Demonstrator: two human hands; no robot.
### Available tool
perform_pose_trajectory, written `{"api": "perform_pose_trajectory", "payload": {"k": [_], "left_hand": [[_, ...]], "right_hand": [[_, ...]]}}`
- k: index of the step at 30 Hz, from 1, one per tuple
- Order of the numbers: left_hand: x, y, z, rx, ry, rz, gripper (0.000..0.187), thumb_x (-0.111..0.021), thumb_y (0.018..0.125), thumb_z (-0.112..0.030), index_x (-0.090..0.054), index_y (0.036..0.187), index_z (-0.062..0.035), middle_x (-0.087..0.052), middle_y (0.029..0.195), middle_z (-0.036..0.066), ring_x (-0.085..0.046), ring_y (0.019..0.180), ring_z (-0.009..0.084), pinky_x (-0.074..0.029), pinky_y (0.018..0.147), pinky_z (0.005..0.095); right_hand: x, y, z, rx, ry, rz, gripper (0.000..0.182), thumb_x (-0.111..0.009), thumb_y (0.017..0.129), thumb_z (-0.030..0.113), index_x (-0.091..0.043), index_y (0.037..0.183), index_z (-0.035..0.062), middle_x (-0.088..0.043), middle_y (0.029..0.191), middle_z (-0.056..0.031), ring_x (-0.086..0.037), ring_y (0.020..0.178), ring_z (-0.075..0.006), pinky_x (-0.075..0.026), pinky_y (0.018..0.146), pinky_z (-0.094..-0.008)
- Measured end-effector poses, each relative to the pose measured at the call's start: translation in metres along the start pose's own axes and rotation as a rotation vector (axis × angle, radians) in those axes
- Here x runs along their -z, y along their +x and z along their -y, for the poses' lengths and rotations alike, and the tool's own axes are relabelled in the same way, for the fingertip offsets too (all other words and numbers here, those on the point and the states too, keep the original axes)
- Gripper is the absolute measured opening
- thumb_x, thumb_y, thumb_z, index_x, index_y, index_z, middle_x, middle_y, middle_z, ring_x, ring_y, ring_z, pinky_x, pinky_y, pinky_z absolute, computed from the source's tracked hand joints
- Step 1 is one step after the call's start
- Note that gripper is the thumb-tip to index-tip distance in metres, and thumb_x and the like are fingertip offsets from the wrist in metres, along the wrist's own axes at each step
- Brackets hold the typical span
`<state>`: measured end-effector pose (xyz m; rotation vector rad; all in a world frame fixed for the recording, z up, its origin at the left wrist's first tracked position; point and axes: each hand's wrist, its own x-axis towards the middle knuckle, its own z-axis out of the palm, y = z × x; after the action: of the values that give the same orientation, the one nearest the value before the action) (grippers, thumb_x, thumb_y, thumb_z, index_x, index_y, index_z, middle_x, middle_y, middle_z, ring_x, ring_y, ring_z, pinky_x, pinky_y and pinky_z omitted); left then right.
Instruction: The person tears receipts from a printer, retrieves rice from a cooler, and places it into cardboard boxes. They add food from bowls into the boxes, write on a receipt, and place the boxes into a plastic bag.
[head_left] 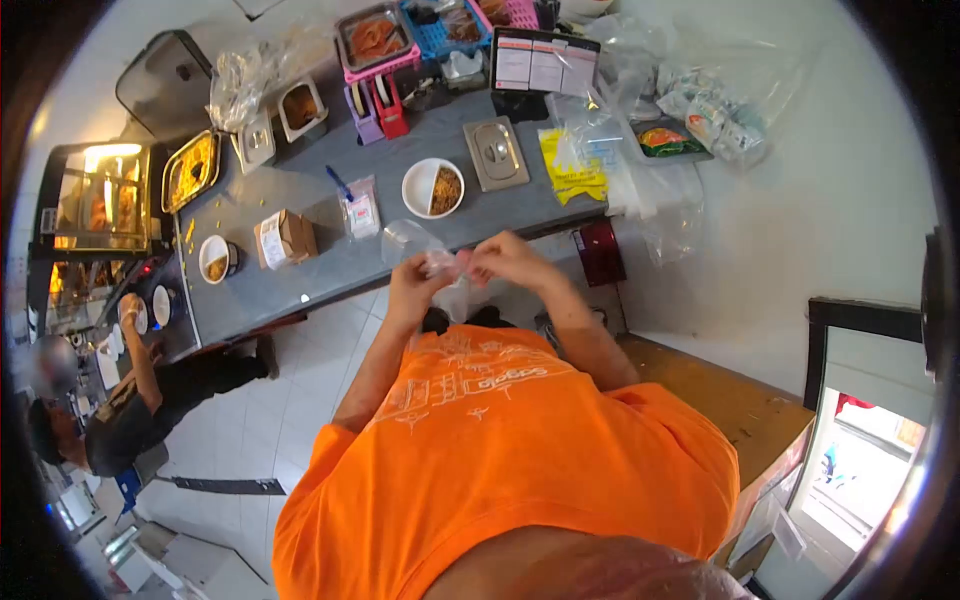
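In front of my orange shirt, both hands pinch a thin clear plastic bag just off the counter's front edge. My left hand is closed on the bag's left side. My right hand is closed at its upper right, close to the left fingertips. Something small and pinkish shows between the fingers; I cannot make out what it is. Beyond the bag, a white bowl holds brown crumbly food in one half. A small clear packet with a blue pen lies to its left.
On the grey counter stand a cardboard food box, a small cup, a metal lid, a yellow bag, tape dispensers and a tablet. Another person works at the left, near a lit display case.
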<state>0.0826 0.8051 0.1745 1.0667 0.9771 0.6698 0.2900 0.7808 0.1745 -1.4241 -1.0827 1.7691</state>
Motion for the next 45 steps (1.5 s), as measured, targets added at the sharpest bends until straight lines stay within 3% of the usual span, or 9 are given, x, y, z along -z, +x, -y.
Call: {"api": "perform_pose_trajectory", "payload": {"k": [10,20,24,29,34,36,40,43,45], "left_hand": [[0.025,0.02,0.009,-0.283,0.198,-0.073,0.021,-0.063,0.078,0.003,-0.048,0.066,-0.008,-0.051,0.061,-0.002,-0.045,0.058,0.0059,-0.036,0.049,0.0247],[0.093,-0.014,-0.022,-0.194,-0.777,-0.582,0.024,-0.047,0.086,0.001,-0.042,0.068,-0.0125,-0.046,0.061,0.0,-0.042,0.049,0.0102,-0.04,0.045,0.0249],[0.107,-0.033,-0.017,-0.159,-0.68,-0.569,0.027,-0.047,0.094,-0.014,-0.045,0.067,-0.0111,-0.047,0.061,-0.001,-0.041,0.048,0.0085,-0.035,0.04,0.0241],[0.134,-0.062,0.029,-0.231,-0.303,-0.291,0.033,-0.049,0.097,-0.032,-0.046,0.072,-0.0108,-0.038,0.06,-0.004,-0.036,0.05,0.0095,-0.03,0.044,0.0255],[0.169,-0.104,0.032,-0.013,-0.521,0.035,0.032,-0.062,0.09,-0.03,-0.047,0.07,-0.01,-0.038,0.059,-0.005,-0.042,0.055,0.0087,-0.035,0.049,0.0271],[0.182,-0.123,0.011,-0.446,0.292,-0.211,0.034,-0.07,0.083,-0.015,-0.044,0.063,-0.007,-0.047,0.062,-0.003,-0.046,0.059,0.0079,-0.038,0.053,0.0245],[0.249,-0.117,0.066,-0.377,0.064,-0.688,0.032,-0.072,0.079,-0.011,-0.058,0.107,-0.0064,-0.063,0.098,0.006,-0.058,0.08,0.0144,-0.051,0.075,0.0325],[0.242,-0.13,0.02,0.489,-1.038,0.005,0.036,-0.058,0.088,-0.018,-0.051,0.119,-0.002,-0.06,0.108,0.011,-0.063,0.087,0.0244,-0.052,0.085,0.0394],[0.233,-0.122,0.029,0.431,-0.952,-0.051,0.031,-0.061,0.087,-0.019,-0.054,0.114,-0.0057,-0.06,0.103,0.009,-0.061,0.092,0.0229,-0.053,0.081,0.0379]], "right_hand": [[0.038,-0.068,0.018,0.448,-0.908,-0.889,0.026,-0.064,0.085,0.018,-0.055,0.067,0.0016,-0.061,0.065,-0.011,-0.06,0.059,-0.0314,-0.045,0.055,-0.0385],[-0.023,-0.046,-0.006,0.437,-0.365,-0.754,0.024,-0.06,0.088,0.01,-0.06,0.069,-0.0061,-0.062,0.06,-0.0096,-0.062,0.056,-0.0111,-0.045,0.053,-0.0248],[-0.045,-0.032,0.0,0.392,-0.242,-0.784,0.017,-0.059,0.087,0.01,-0.063,0.08,-0.0045,-0.066,0.071,-0.0074,-0.064,0.066,-0.0127,-0.048,0.057,-0.0255],[-0.097,0.006,0.004,0.171,1.155,-0.201,0.035,-0.057,0.087,0.008,-0.049,0.121,0.0062,-0.059,0.112,-0.011,-0.06,0.101,-0.0197,-0.052,0.071,-0.0342],[-0.197,0.043,-0.025,0.108,0.662,-0.401,0.028,-0.063,0.086,0.014,-0.054,0.112,0.0064,-0.06,0.106,-0.007,-0.062,0.089,-0.0194,-0.052,0.067,-0.0339],[-0.209,0.055,-0.015,-0.002,0.835,-0.495,0.019,-0.062,0.088,0.016,-0.059,0.101,0.0023,-0.061,0.088,-0.0032,-0.06,0.073,-0.0132,-0.05,0.057,-0.03],[-0.272,0.061,-0.012,0.291,0.894,-0.533,0.012,-0.058,0.092,0.014,-0.06,0.088,0.0029,-0.051,0.061,0.0014,-0.048,0.05,-0.0095,-0.038,0.042,-0.0264],[-0.306,0.052,-0.006,0.356,0.459,-0.491,0.016,-0.059,0.091,0.017,-0.061,0.093,0.0011,-0.047,0.058,0.0037,-0.042,0.045,-0.0059,-0.041,0.042,-0.0262],[-0.32,0.048,-0.007,0.352,0.185,-0.382,0.014,-0.057,0.091,0.014,-0.062,0.091,0.0007,-0.048,0.057,0.0029,-0.041,0.042,-0.0072,-0.038,0.04,-0.0261]]}}
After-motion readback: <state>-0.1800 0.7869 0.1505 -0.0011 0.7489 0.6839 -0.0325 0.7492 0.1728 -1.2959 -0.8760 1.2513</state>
